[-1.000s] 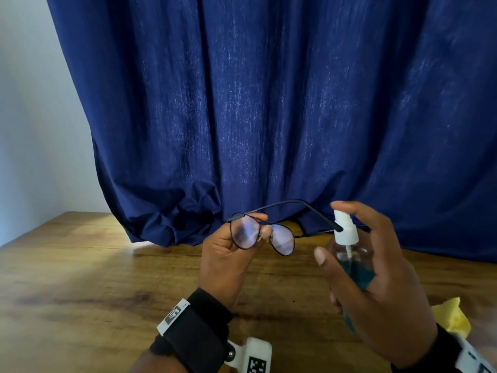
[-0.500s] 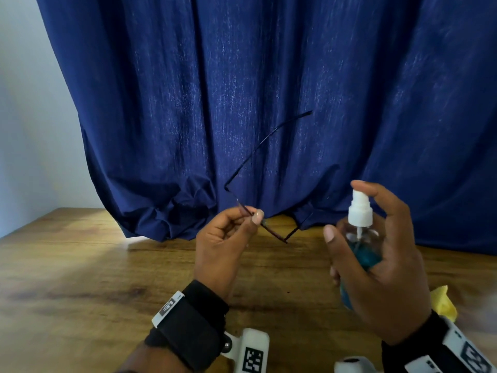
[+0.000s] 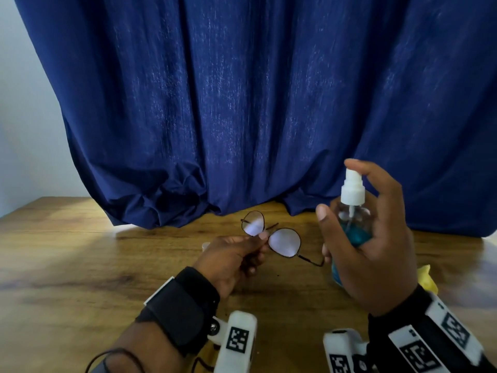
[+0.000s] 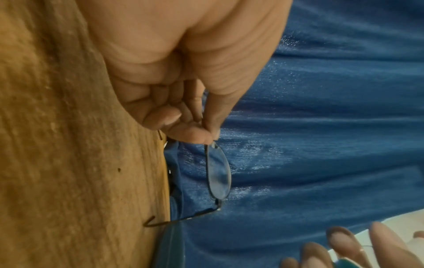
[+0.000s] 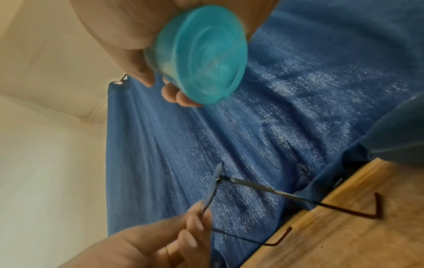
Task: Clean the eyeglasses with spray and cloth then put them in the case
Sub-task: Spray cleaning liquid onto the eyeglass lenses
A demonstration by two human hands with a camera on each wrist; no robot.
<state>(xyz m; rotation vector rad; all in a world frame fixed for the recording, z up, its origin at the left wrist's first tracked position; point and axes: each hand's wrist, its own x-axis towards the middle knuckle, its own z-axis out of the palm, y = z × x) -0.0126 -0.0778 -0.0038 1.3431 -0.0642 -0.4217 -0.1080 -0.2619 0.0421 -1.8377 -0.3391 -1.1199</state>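
Thin dark-framed eyeglasses [image 3: 282,242] are held above the wooden table [image 3: 80,265], temples unfolded. My left hand [image 3: 239,254] pinches them at the bridge between thumb and forefinger; the pinch on the frame [image 4: 218,174] also shows in the left wrist view. To their right, my right hand [image 3: 373,238] grips a clear spray bottle [image 3: 352,211] with blue liquid and a white pump, forefinger on top of the pump. The bottle's blue base [image 5: 201,54] fills the right wrist view, above the eyeglasses [image 5: 252,186]. A yellow cloth [image 3: 427,278] peeks out behind my right wrist.
A dark blue curtain [image 3: 269,103] hangs right behind the hands and bunches on the table's back edge. A pale wall [image 3: 27,117] is at the left. No case is in view.
The left hand turned the eyeglasses over: the temple that stuck up half a second ago now points down toward the table, and both lenses face me. The bottle rose slightly.
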